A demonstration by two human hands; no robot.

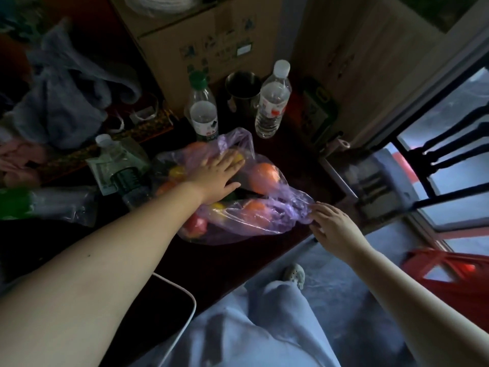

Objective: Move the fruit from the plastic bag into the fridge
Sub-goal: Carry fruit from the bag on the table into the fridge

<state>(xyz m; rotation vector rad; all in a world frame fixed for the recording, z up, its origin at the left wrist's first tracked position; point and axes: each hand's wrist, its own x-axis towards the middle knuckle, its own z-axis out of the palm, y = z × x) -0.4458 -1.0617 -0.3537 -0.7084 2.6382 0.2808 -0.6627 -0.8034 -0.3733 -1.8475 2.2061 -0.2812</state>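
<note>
A clear purple plastic bag [267, 218] lies on the dark table, filled with several fruits. An orange [264, 177] shows at its right side, a red fruit [197, 225] at its near end, and a yellow one [176, 172] on its left. My left hand [218, 178] lies flat on top of the bag with fingers spread. My right hand [332, 225] pinches the bunched right end of the bag at the table's edge. No fridge is in view.
Two water bottles [272, 102] [203, 109] and a metal cup [242, 88] stand behind the bag, before a cardboard box [201, 30]. Another bottle [120, 165] and crumpled bags lie at the left. A red stool [449, 266] stands on the floor at the right, by a window.
</note>
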